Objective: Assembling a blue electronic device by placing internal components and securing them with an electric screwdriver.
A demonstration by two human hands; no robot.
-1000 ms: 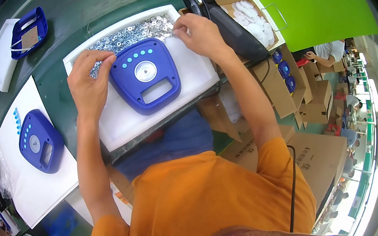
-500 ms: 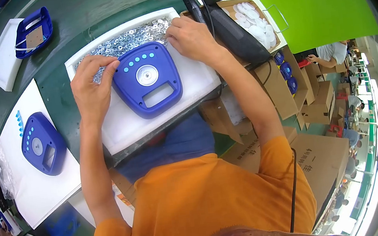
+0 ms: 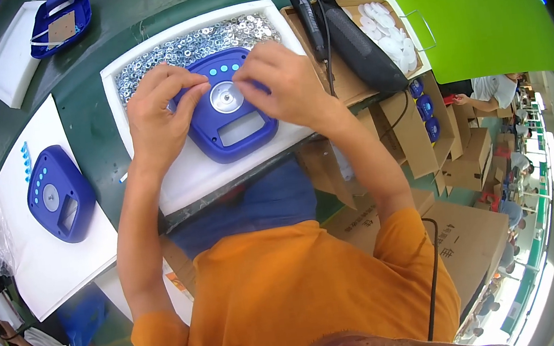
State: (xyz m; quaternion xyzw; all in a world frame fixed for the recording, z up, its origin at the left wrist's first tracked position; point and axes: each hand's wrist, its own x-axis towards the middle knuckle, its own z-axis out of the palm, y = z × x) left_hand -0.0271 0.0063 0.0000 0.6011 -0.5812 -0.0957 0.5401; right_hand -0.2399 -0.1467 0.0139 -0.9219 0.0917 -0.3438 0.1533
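Note:
A blue plastic housing (image 3: pixel 205 123) with a carrying-handle slot and a row of light-blue buttons lies on a white foam tray (image 3: pixel 179 195). In its middle sits a round silver disc (image 3: pixel 226 98) with a small dark centre. My left hand (image 3: pixel 165 110) reaches over the housing's upper left, thumb and forefinger pinched beside the disc. My right hand (image 3: pixel 286 87) is pinched too, fingertips at the disc's upper right edge. Anything held in either pinch is too small or hidden to make out. Beyond the fingers lie many small metal washers or nuts (image 3: pixel 189 47).
A similar blue housing (image 3: pixel 61 192) lies on a white board at left, beside a light-blue strip (image 3: pixel 27 162). Far left is an open blue shell (image 3: pixel 62 26). At right are a black pouch (image 3: pixel 366 51), white plastic pieces (image 3: pixel 388 35), a green panel (image 3: pixel 479 17) and cardboard boxes (image 3: pixel 468 239).
My right hand has come from the metal pieces down to the silver disc. The left hand has moved right, from the housing's edge towards the disc. The view has shifted slightly.

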